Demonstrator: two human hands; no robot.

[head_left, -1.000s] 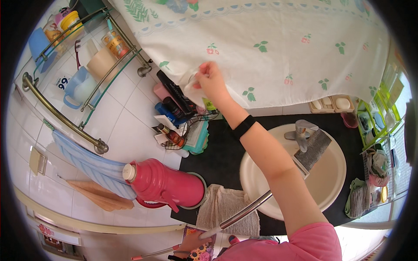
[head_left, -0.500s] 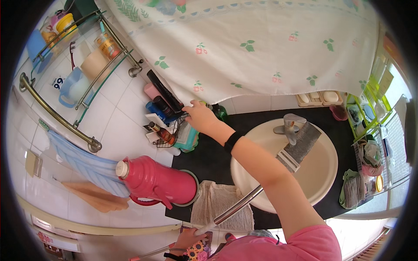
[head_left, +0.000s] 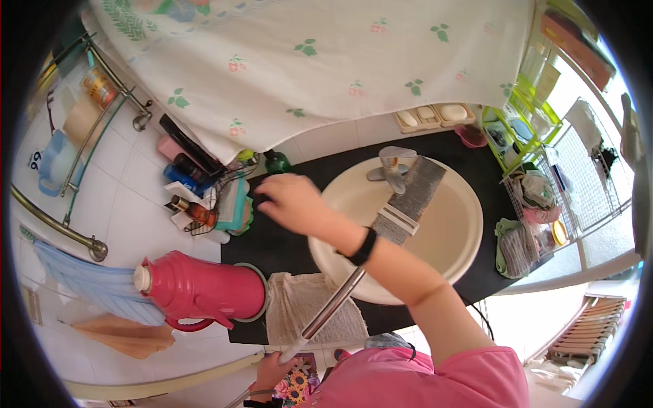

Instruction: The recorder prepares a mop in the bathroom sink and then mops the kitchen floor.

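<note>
My left hand (head_left: 273,370) is closed round the pale lower grip of a flat mop (head_left: 333,302), whose metal pole slants up to the right. The mop's grey head (head_left: 416,187) rests in the cream washbasin (head_left: 469,251), beside and below the tap (head_left: 394,170). Over the black counter (head_left: 245,238), my right hand (head_left: 292,204) is just left of the basin, right of a wire basket (head_left: 211,214) of bottles and a teal pack. Its fingers are curled inward; a small dark patch shows at the fingertips, too blurred to make out.
A pink thermos (head_left: 204,289) stands at the counter's left, beside a beige cloth (head_left: 286,313). Green racks (head_left: 510,136) and a wire basket (head_left: 537,197) line the right. A floral curtain (head_left: 306,81) hangs behind; a glass shelf rail (head_left: 54,224) is on the left wall.
My right hand has drawn back from the wire basket toward the basin, its fingers curling in. The view has swung right, so everything sits further left. My left hand still grips the mop.
</note>
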